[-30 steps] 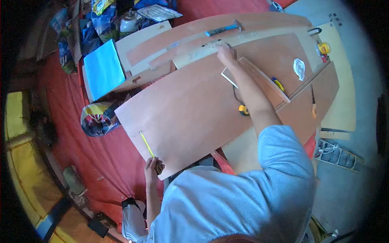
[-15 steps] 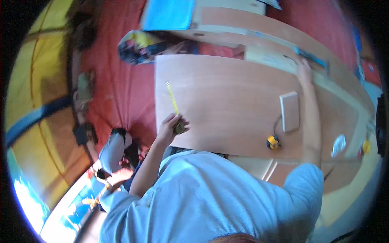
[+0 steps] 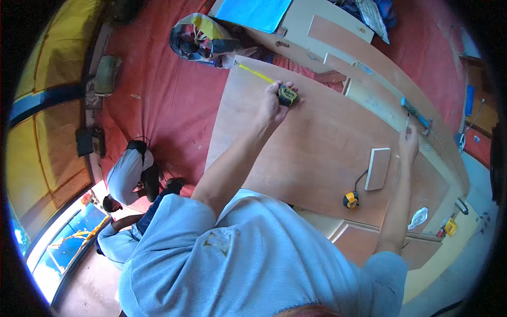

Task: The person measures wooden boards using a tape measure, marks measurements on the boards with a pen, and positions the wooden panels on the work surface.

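My left hand (image 3: 272, 104) is closed around a black-and-yellow tape measure (image 3: 287, 95). Its yellow blade (image 3: 255, 73) is pulled out toward the far left corner of a large brown wooden board (image 3: 296, 142). Over at the right, my right hand (image 3: 408, 141) is closed on a thin, dark pencil (image 3: 407, 119), whose tip points away from me. Just beyond that hand lies a hammer (image 3: 415, 112) with a blue handle. A small wooden block (image 3: 377, 169) rests on the board, beside a second yellow tape measure (image 3: 350, 199).
A blue sheet (image 3: 253, 13) lies at the back. Left of it stands a bag of items (image 3: 203, 37) on the red floor covering (image 3: 158, 95). Two people (image 3: 127, 174) are low down at the left. A clear plastic piece (image 3: 418, 217) and a yellow tool (image 3: 450, 227) are at right.
My left hand has moved forward and right with the tape measure, and the blade now reaches the board's far left corner. My right hand has come back slightly, away from the hammer.
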`<action>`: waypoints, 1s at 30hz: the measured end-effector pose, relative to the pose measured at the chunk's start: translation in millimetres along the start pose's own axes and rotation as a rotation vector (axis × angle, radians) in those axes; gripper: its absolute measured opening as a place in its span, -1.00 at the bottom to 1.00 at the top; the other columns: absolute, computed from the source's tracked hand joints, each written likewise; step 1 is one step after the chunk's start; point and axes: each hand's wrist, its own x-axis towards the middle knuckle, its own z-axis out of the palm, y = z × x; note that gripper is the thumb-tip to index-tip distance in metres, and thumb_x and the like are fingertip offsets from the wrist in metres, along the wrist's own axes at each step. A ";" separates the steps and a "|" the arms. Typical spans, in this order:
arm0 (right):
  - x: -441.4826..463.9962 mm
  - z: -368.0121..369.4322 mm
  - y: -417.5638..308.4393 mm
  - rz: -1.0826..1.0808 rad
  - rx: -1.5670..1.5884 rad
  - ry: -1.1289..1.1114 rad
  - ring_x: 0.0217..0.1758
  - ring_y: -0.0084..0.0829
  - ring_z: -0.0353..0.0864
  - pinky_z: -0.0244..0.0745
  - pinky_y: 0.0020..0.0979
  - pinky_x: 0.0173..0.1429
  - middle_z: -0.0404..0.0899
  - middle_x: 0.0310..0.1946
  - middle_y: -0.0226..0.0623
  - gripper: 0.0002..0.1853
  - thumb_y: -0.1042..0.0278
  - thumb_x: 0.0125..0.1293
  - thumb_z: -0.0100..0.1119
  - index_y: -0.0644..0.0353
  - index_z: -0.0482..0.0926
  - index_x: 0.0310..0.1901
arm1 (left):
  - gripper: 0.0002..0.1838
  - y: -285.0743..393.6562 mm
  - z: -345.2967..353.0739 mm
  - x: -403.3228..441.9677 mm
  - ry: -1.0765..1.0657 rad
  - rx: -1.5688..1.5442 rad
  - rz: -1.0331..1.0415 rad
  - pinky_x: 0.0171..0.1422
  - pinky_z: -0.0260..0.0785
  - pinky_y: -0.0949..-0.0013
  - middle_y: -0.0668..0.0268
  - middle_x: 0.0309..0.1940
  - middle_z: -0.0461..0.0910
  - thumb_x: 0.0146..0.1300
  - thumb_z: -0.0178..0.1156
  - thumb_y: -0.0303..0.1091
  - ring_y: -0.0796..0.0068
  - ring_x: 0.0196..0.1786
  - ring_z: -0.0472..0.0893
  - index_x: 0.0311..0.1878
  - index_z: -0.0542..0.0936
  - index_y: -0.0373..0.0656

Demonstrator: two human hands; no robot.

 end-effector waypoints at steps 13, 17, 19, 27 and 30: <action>-177.8 -2.6 -164.1 0.707 0.527 -0.119 -0.51 -0.59 0.60 0.53 -0.44 -0.38 0.59 -0.52 -0.39 -0.67 0.20 0.62 0.16 0.28 0.70 0.13 | -0.72 3.1 33.5 55.0 0.093 -0.246 0.099 0.17 0.58 -0.44 0.07 0.10 0.56 0.71 -0.18 -0.08 0.04 0.13 0.60 0.26 0.27 0.00; -183.5 0.5 -197.3 0.722 0.611 -0.126 -0.51 -0.61 0.58 0.52 -0.47 -0.38 0.61 -0.47 -0.36 -0.68 0.20 0.62 0.16 0.29 0.71 0.11 | -0.77 8.9 42.7 51.0 0.098 -0.246 0.075 -0.01 0.64 -0.30 0.15 0.01 0.56 0.70 -0.19 -0.12 0.14 -0.01 0.62 0.19 0.31 -0.01; -183.2 1.8 -198.8 0.720 0.635 -0.107 -0.52 -0.62 0.58 0.52 -0.48 -0.38 0.62 -0.45 -0.36 -0.68 0.20 0.62 0.15 0.29 0.72 0.10 | -0.77 7.5 46.9 51.6 0.085 -0.249 0.067 -0.02 0.65 -0.27 0.15 0.00 0.56 0.70 -0.19 -0.12 0.15 -0.02 0.62 0.18 0.30 -0.01; -152.2 -9.9 -197.9 0.607 0.655 0.004 -0.56 -0.61 0.54 0.48 -0.49 -0.37 0.61 -0.49 -0.35 -0.57 0.05 0.66 0.09 0.30 0.72 0.09 | -0.75 -59.6 61.0 42.4 0.083 -0.250 0.077 0.09 0.65 -0.28 0.08 0.06 0.59 0.71 -0.17 -0.06 0.08 0.07 0.61 0.17 0.32 0.01; -125.5 -37.0 -212.7 0.729 0.636 -0.050 -0.54 -0.58 0.56 0.48 -0.49 -0.34 0.64 -0.44 -0.32 -0.50 -0.03 0.68 0.04 0.32 0.72 0.09 | -0.70 -107.8 79.8 16.4 0.053 -0.258 0.001 0.11 0.65 -0.22 0.12 0.02 0.59 0.72 -0.20 0.00 0.12 0.06 0.62 0.16 0.32 0.00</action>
